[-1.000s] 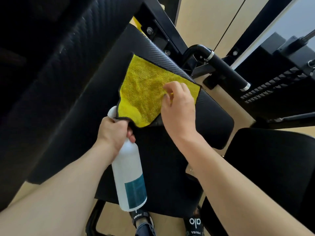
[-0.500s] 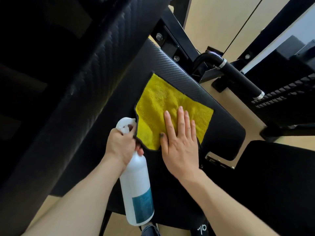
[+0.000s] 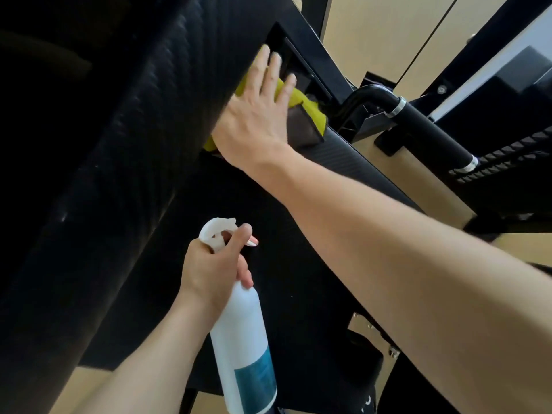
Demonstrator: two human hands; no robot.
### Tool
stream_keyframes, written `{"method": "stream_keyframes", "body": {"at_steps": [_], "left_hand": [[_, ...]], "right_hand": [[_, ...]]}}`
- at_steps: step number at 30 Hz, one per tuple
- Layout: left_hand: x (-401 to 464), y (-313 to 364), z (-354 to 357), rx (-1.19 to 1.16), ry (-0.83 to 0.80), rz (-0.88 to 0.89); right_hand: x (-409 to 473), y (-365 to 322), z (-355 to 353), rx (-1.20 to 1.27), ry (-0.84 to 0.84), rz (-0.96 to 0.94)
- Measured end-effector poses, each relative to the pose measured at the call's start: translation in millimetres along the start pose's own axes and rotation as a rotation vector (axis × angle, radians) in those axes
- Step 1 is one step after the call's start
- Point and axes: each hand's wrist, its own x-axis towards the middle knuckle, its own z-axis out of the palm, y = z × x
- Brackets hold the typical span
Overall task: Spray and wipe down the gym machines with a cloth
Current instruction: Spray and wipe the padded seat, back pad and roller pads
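My right hand (image 3: 257, 112) lies flat with straight, spread fingers on the yellow cloth (image 3: 309, 107), pressing it against the lower end of the black back pad (image 3: 143, 130), where it meets the seat pad (image 3: 343, 162). The cloth is mostly hidden under the hand; a folded dark grey underside shows at its right. Lower down, my left hand (image 3: 213, 270) grips the neck of a white spray bottle (image 3: 242, 336) with a teal label, its trigger head up and a finger by the trigger.
A black padded handle bar (image 3: 424, 127) with silver rings runs off to the right behind the seat. Black frame beams (image 3: 310, 40) rise above the cloth. A weight stack (image 3: 507, 156) stands at the right, beige floor beneath.
My right hand has pushed the cloth up from the middle of the seat pad to the base of the back pad, bunching it. The view has moved closer; the left hand keeps the bottle.
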Motion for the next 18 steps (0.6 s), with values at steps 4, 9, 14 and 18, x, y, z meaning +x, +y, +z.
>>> {"method": "stream_keyframes", "body": {"at_steps": [4,9,14,18], "left_hand": [[0,1,1,0.002,0.009,0.018],[4,-2,3,-0.03,0.029,0.026],[6,-4,2,-0.06,0.027,0.018],[6,-4,2,-0.103,0.003,-0.002]], "right_hand": [[-6,7,1,-0.027,0.037,-0.134],[-66,36,3,-0.055,0.031,-0.263],[-192,69,15,-0.065,-0.09,-0.096],[-215,70,21,-0.059,-0.129,-0.033]]}}
